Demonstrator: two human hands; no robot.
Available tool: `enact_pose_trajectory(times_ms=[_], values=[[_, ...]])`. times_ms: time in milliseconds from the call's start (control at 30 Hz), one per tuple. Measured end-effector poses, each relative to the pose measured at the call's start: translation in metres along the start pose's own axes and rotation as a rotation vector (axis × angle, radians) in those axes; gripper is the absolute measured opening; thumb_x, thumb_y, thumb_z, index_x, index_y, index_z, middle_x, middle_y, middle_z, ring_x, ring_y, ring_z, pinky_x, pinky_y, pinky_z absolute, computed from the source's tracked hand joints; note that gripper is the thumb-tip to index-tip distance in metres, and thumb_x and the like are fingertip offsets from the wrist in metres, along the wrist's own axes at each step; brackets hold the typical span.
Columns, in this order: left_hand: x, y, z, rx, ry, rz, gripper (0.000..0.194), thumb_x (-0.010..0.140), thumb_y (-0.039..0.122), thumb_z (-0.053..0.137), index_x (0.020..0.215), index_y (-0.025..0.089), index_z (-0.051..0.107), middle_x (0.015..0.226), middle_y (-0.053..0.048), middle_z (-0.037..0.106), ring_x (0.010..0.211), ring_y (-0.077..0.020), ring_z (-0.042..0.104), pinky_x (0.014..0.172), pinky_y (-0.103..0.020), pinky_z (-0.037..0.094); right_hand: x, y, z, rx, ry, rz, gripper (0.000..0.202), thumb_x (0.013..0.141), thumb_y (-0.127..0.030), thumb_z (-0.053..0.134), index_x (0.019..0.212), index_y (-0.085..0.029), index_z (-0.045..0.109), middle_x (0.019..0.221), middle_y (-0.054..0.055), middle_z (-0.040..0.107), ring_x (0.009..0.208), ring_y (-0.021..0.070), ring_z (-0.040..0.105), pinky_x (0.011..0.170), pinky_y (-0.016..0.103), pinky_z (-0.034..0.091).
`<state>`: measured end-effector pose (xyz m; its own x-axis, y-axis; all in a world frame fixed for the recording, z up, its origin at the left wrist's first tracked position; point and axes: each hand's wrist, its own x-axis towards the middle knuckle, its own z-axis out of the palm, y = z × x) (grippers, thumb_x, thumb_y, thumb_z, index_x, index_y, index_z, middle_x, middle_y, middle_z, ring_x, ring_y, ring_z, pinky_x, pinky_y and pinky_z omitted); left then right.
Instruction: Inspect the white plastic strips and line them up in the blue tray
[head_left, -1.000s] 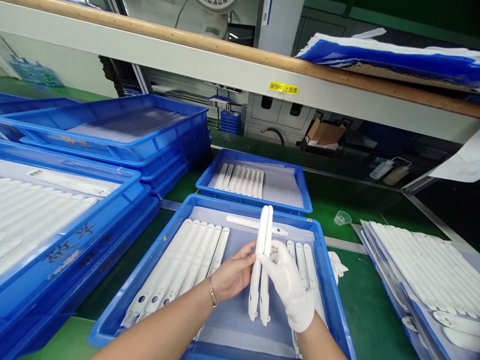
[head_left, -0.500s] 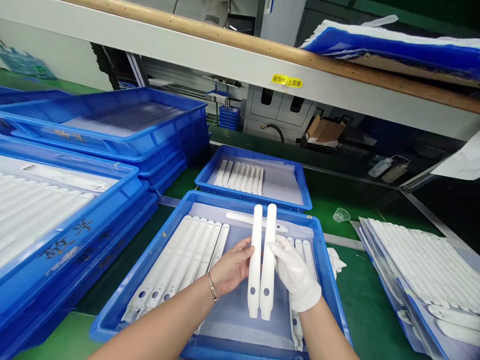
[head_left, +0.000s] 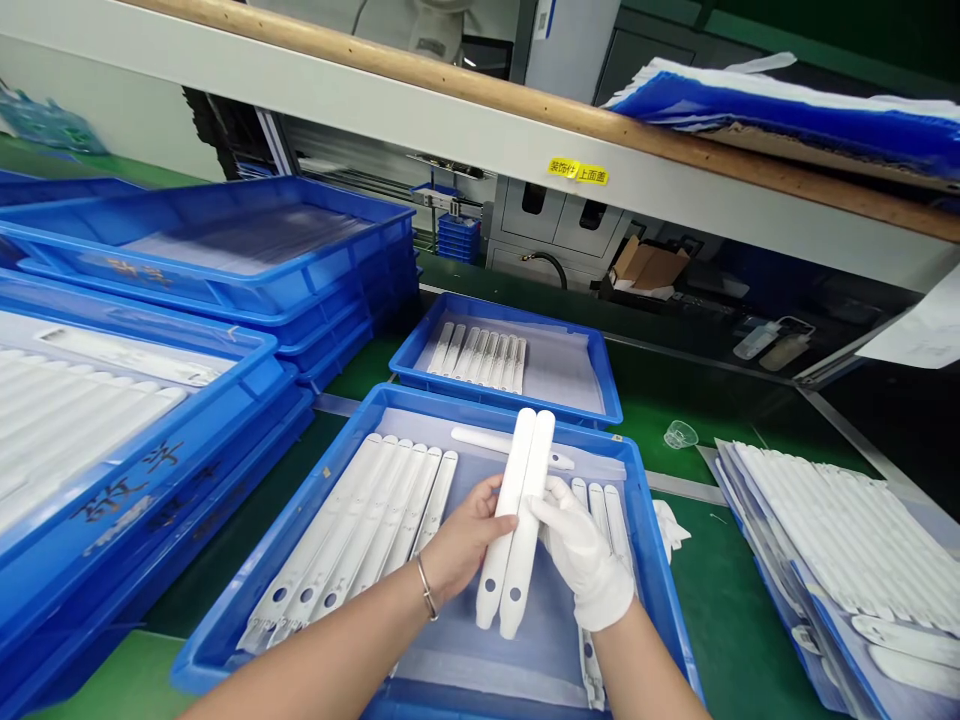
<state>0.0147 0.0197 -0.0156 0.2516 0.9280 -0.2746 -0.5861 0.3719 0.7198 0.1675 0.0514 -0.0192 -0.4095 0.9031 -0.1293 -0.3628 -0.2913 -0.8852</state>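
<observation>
My bare left hand point(head_left: 474, 530) is closed on a long white plastic strip point(head_left: 508, 500) with rounded top and a round hole near its narrow lower end. My right hand point(head_left: 581, 545), in a white glove, grips a matching white plastic strip point(head_left: 534, 520). Both strips are side by side, tilted a little to the right at the top, their long edges touching or nearly so. Beneath them is a blue tray point(head_left: 637, 500) lined with a pale sheet. A row of similar strips point(head_left: 367, 510) lies at its left, several more point(head_left: 598, 510) at its right, and one point(head_left: 480, 440) crosswise at the back.
Behind stands a second blue tray point(head_left: 611, 375) with several strips. Stacked blue trays point(head_left: 259, 350) rise on the left. At right lie layered sheets with white strips point(head_left: 832, 530), a clear plastic cup point(head_left: 680, 434) and crumpled white tissue point(head_left: 670, 528). A shelf beam point(head_left: 465, 110) crosses overhead.
The two strips have come together from a small gap and now lean, their lower ends shifted left. Both hands keep their hold.
</observation>
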Motion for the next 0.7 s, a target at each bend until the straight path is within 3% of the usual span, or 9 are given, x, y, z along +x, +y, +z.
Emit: enact_pose_trajectory(times_ms=[133,300,533,700], values=[[-0.001,-0.004,0.005,0.084,-0.055,0.052,0.052,0.072,0.017,0.074,0.118,0.019,0.052,0.106,-0.007,0.064,0.094,-0.0207,0.059,0.082,-0.031,0.046,-0.003,-0.001,0.005,-0.133,0.065,-0.042,0.035,0.078,-0.04,0.071,0.105,-0.02,0.059,0.091,0.004,0.066,0.082,0.0215,0.062,0.072,0.033,0.051],[-0.004,-0.009,0.009,0.127,-0.085,0.045,0.051,0.071,0.017,0.075,0.117,0.021,0.053,0.108,-0.006,0.062,0.1,-0.021,0.056,0.084,-0.03,0.045,-0.007,-0.008,0.012,-0.143,0.026,-0.02,0.036,0.082,-0.042,0.064,0.108,-0.018,0.06,0.082,0.004,0.065,0.073,0.0208,0.062,0.065,0.031,0.051],[-0.006,-0.008,0.003,0.032,-0.178,-0.08,0.059,0.073,0.024,0.078,0.122,0.024,0.046,0.1,-0.003,0.06,0.087,-0.0175,0.057,0.076,-0.03,0.047,-0.006,-0.002,0.008,0.006,0.044,-0.004,0.037,0.081,-0.041,0.067,0.109,-0.018,0.06,0.072,0.001,0.065,0.06,0.0182,0.061,0.058,0.029,0.05],[-0.006,-0.009,0.0,0.092,-0.248,-0.253,0.053,0.065,0.027,0.083,0.108,0.016,0.054,0.087,-0.001,0.059,0.075,-0.0129,0.055,0.067,-0.025,0.044,-0.01,-0.006,0.01,-0.02,0.06,0.01,0.032,0.085,-0.043,0.061,0.106,-0.019,0.061,0.072,0.002,0.065,0.059,0.0195,0.061,0.055,0.031,0.051]])
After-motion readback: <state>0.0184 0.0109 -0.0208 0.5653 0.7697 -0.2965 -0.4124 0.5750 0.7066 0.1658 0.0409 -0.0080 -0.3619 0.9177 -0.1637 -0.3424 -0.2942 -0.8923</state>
